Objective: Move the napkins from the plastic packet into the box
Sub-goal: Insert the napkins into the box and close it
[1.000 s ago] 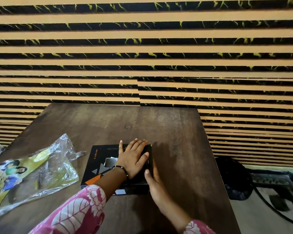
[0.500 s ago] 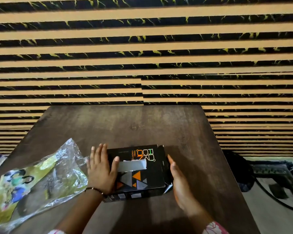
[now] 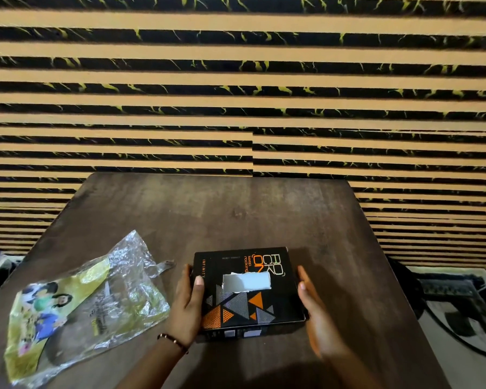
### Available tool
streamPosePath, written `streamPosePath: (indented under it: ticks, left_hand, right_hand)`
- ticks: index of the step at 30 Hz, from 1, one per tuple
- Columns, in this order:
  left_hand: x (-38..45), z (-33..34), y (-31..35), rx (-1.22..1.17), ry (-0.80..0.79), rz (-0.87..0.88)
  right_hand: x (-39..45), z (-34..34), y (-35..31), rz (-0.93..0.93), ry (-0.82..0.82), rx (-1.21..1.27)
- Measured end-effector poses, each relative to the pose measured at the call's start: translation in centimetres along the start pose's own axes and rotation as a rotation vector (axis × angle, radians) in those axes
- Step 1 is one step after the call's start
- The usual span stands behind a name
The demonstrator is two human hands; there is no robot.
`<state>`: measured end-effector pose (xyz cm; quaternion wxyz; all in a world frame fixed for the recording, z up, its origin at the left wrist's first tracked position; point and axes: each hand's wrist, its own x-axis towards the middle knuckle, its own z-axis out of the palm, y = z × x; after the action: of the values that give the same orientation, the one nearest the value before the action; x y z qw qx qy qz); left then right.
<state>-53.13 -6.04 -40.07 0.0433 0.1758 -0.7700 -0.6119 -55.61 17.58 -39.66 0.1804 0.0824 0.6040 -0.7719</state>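
A black box (image 3: 247, 304) with orange and grey triangles lies flat on the brown table (image 3: 236, 214), its lid closed. White napkin (image 3: 247, 281) shows through a cut slot in the top. My left hand (image 3: 187, 307) presses against the box's left side, thumb over the top edge. My right hand (image 3: 313, 310) lies against its right side, fingers straight. The clear plastic packet (image 3: 90, 301) with a yellow printed panel lies crumpled and flat to the left, apart from my hands.
A striped black and tan wall stands right behind the table. Off the table's right edge, the floor holds a patterned mat (image 3: 466, 310) and a dark cable. The far half of the table is bare wood.
The box was turned so its slotted top faces up, then set flat. My hands moved from on top of it to its two sides.
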Motion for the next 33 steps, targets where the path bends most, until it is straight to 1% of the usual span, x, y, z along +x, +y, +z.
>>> streamPosePath:
  ticks: [4, 6, 9, 11, 15, 17, 20, 24, 28, 33]
  left_hand:
    - [-0.4, 0.2, -0.9, -0.148, -0.021, -0.044]
    - [0.4, 0.3, -0.4, -0.214, -0.036, -0.06]
    - [2.3, 0.5, 0.6, -0.245, -0.096, -0.05]
    - [4.0, 0.6, 1.6, -0.253, -0.1, -0.021]
    - [8.2, 0.9, 4.2, -0.243, -0.113, 0.006]
    - [10.6, 0.8, 4.6, -0.24, -0.123, -0.013]
    - [13.8, 0.6, 3.7, -0.169, -0.126, -0.062]
    - [18.2, 0.6, 1.9, -0.058, -0.099, -0.072]
    - [22.0, 0.8, 2.8, -0.051, -0.061, -0.058]
    - [26.2, 0.8, 3.4, -0.078, -0.077, -0.088]
  right_hand:
    - [-0.6, 1.2, 0.4, -0.046, 0.028, -0.059]
    - [-0.4, 1.3, 0.2, -0.041, 0.019, -0.041]
    - [1.0, 1.2, -0.6, 0.007, 0.027, 0.035]
    - [2.3, 1.4, -1.7, 0.003, 0.002, 0.014]
    - [6.4, 2.4, -3.9, -0.033, 0.021, -0.059]
    - [8.7, 2.8, -4.5, -0.035, 0.02, -0.087]
    - [11.4, 3.5, -4.7, 0.0, 0.019, -0.123]
    - [15.1, 4.5, -5.2, 0.025, 0.018, -0.141]
    - [19.2, 5.1, -6.4, 0.025, 0.058, -0.135]
    - [23.4, 5.7, -7.5, 0.045, 0.063, -0.145]
